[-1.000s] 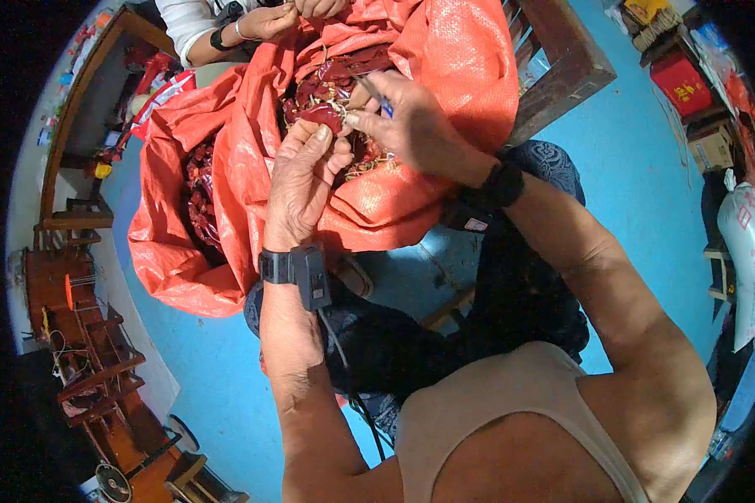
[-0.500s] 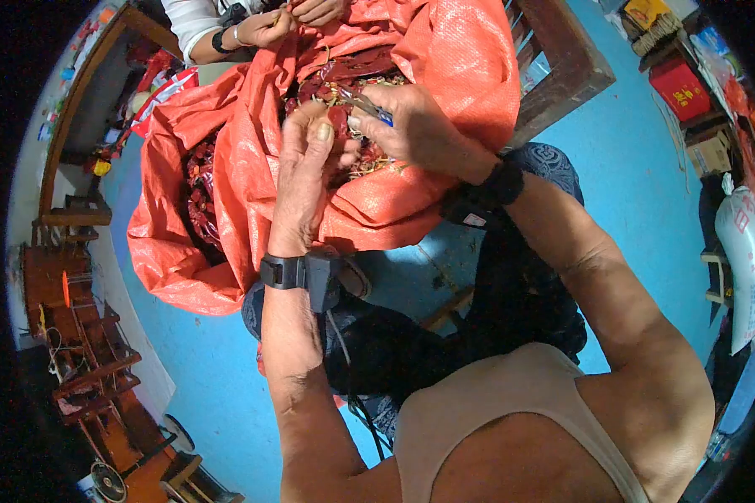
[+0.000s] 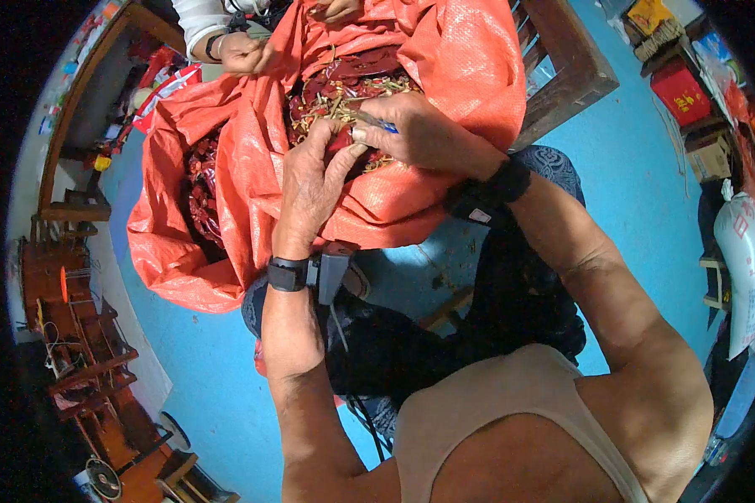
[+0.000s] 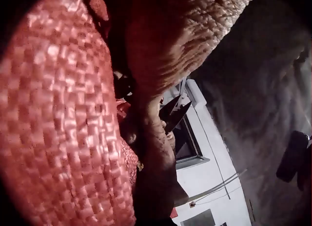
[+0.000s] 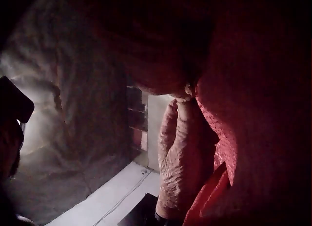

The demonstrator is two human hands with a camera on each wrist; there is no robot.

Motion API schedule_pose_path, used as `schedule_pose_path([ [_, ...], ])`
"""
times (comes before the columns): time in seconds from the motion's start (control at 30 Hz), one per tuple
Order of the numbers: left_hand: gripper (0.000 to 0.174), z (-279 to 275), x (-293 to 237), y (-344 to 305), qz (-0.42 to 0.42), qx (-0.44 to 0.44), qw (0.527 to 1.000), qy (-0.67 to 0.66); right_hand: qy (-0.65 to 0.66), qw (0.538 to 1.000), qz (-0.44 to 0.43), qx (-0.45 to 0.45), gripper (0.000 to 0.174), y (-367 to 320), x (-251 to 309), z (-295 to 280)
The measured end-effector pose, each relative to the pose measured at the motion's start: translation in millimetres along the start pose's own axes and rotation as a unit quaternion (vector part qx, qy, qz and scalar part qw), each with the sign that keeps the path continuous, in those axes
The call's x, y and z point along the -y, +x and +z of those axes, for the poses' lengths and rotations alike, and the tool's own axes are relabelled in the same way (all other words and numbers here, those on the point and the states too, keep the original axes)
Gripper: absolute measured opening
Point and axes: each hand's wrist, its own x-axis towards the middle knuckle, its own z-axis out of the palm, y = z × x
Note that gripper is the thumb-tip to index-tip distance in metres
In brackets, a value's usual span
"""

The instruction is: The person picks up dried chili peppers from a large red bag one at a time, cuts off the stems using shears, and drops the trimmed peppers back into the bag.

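Note:
In the head view, the left hand (image 3: 312, 180) pinches a dark red dried pepper (image 3: 339, 142) between thumb and fingers. Against it, the right hand (image 3: 419, 132) grips a small cutting tool with a blue part (image 3: 388, 127); its fingertips meet the left hand's. Dark pointed blades (image 4: 176, 114) show beyond the fingers in the left wrist view. Both hands are over an orange-red woven sack (image 3: 470, 63), whose mouth holds red peppers (image 3: 369, 63) and pale stem bits (image 3: 319, 102). The right wrist view is dark and hides the tool.
Another person's hands (image 3: 243, 53) are at the sack's far side. A second opening at left holds more red peppers (image 3: 205, 197). A wooden frame (image 3: 575, 80) stands right of the sack, and shelves with a white bag (image 3: 742, 260) line the far right.
The left hand has turned, its back now more upward, and its thumb has moved right toward the right hand. The other person's hands have moved apart.

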Motion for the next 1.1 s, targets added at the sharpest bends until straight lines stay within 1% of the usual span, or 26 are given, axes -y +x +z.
schedule_pose_path([
  [0.03, 0.028, -0.3, 1.0, -0.7, 0.014, 0.005, 1.000, -0.002, 0.014, 0.999, -0.014, 0.037, 0.020, -0.5, -1.9, -0.1],
  [0.07, 0.028, -1.3, 1.5, -2.6, 0.013, 0.005, 1.000, -0.003, 0.014, 0.999, -0.013, 0.038, 0.020, -2.8, -3.0, -0.3],
  [0.17, 0.029, -6.9, -7.3, -3.5, 0.052, 0.025, 0.997, 0.052, 0.001, 0.998, -0.028, 0.054, 0.020, -3.5, 3.2, -2.6],
  [0.23, 0.030, -6.8, -7.4, -4.3, 0.065, -0.007, 0.991, 0.120, -0.047, 0.997, -0.026, 0.055, 0.019, -3.6, 4.7, -0.4],
  [0.27, 0.030, -7.2, -7.6, -4.4, 0.064, -0.008, 0.991, 0.120, -0.046, 0.997, -0.027, 0.056, 0.019, -3.1, 5.8, 1.2],
  [0.33, 0.030, -7.8, -8.3, -3.9, 0.047, -0.016, 0.985, 0.166, -0.039, 0.999, -0.031, 0.010, 0.016, -1.8, 9.0, 3.7],
  [0.37, 0.030, -7.5, -7.8, -3.6, 0.046, -0.018, 0.985, 0.166, -0.039, 0.999, -0.032, 0.011, 0.016, -1.4, 11.2, 3.9],
  [0.43, 0.029, -6.8, -6.1, -3.3, -0.034, 0.022, 0.988, 0.146, -0.026, 0.999, 0.011, 0.014, 0.016, -1.2, 16.6, 2.9],
  [0.47, 0.029, -5.8, -3.7, -3.5, -0.035, 0.021, 0.988, 0.146, -0.026, 0.999, 0.010, 0.015, 0.016, -1.1, 17.6, 2.6],
  [0.5, 0.029, -3.7, -0.3, -4.0, -0.041, 0.011, 0.999, 0.020, 0.003, 1.000, 0.023, 0.005, 0.018, -1.2, 18.7, 2.1],
  [0.53, 0.030, -1.8, 3.0, -4.1, -0.046, 0.001, 0.993, -0.107, 0.031, 0.999, 0.035, -0.005, 0.019, -1.0, 19.3, 1.7],
  [0.57, 0.029, -1.8, 6.5, -3.4, -0.037, -0.006, 0.988, -0.148, 0.032, 0.999, 0.034, -0.004, 0.019, -0.6, 19.0, 1.6],
  [0.6, 0.029, -1.7, 4.4, -3.8, -0.036, -0.007, 0.988, -0.147, 0.128, 0.990, 0.061, 0.007, 0.022, -0.1, 19.0, 1.7],
  [0.63, 0.028, 0.1, 0.7, -4.9, -0.093, -0.003, 0.951, -0.296, 0.222, 0.971, 0.088, 0.018, 0.024, 0.3, 19.4, 1.1],
  [0.67, 0.027, 3.1, -3.2, -4.9, -0.148, 0.002, 0.887, -0.438, 0.222, 0.971, 0.087, 0.018, 0.024, -1.5, 21.2, -1.2],
  [0.7, 0.023, 8.9, -5.1, -5.2, -0.152, -0.009, 0.828, -0.540, 0.334, 0.925, 0.178, 0.042, 0.025, -3.4, 27.5, -4.6],
  [0.73, 0.023, 12.8, -7.2, -5.0, -0.151, -0.009, 0.828, -0.540, 0.439, 0.856, 0.265, 0.065, 0.026, -4.0, 31.0, -7.0],
  [0.77, 0.022, 15.9, -9.4, -4.5, -0.150, -0.010, 0.780, -0.607, 0.438, 0.857, 0.263, 0.065, 0.026, -4.6, 29.6, -6.7],
  [0.8, 0.023, 17.4, -10.9, -3.8, -0.148, -0.010, 0.727, -0.670, 0.507, 0.823, 0.245, 0.078, 0.025, -6.3, 26.1, -4.4],
  [0.83, 0.023, 17.9, -11.6, -3.5, -0.163, -0.007, 0.714, -0.680, 0.573, 0.783, 0.225, 0.091, 0.023, -8.5, 21.6, -1.3],
  [0.87, 0.023, 17.8, -8.1, -3.9, -0.162, -0.007, 0.715, -0.680, 0.572, 0.784, 0.224, 0.091, 0.023, -12.7, 14.0, 4.2],
  [0.93, 0.026, 17.9, 0.2, -5.7, -0.126, 0.070, 0.680, -0.719, 0.523, 0.827, 0.200, 0.053, 0.022, -15.0, 7.7, 11.1],
  [0.97, 0.026, 19.8, 3.1, -6.9, -0.127, 0.070, 0.680, -0.719, 0.523, 0.827, 0.200, 0.053, 0.022, -18.7, 5.0, 11.6],
  [1.03, 0.029, 21.5, 3.4, -7.1, -0.082, 0.095, 0.589, -0.799, 0.691, 0.691, 0.187, 0.095, 0.020, -14.0, 21.9, 5.4],
  [1.07, 0.029, 22.7, 2.9, -6.6, -0.083, 0.096, 0.588, -0.799, 0.692, 0.691, 0.188, 0.093, 0.020, -13.2, 21.8, 6.2],
  [1.1, 0.030, 23.2, 0.0, -4.9, -0.097, 0.065, 0.599, -0.792, 0.713, 0.672, 0.180, 0.087, 0.022, -11.3, 21.0, 7.5],
])
